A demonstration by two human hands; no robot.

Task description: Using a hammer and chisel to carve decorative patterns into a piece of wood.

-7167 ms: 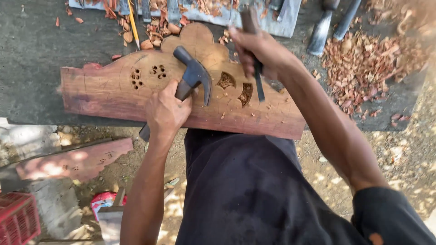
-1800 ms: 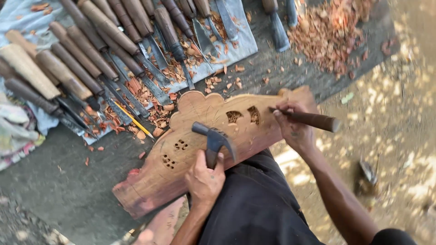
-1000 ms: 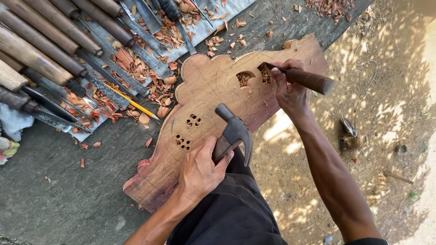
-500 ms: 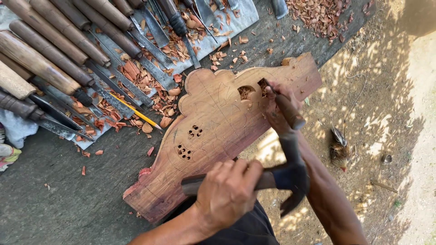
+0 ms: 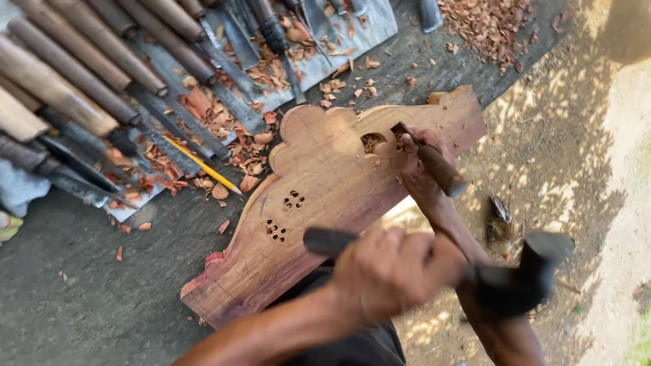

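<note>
Overhanging the bench edge (image 5: 407,61), the carved board (image 5: 325,196) meets open ground (image 5: 569,156).

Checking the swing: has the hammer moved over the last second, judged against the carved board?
Yes. The hammer, gripped by the left hand, has swung off the carved wooden board to beyond its near right edge, head now over the ground.

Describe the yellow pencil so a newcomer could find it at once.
Start at the carved wooden panel on the dark workbench. Just left of its scalloped top edge, among wood chips, the pencil lies diagonally. It is thin and bright yellow, unlike the thick brown-handled chisels beside it.
</note>
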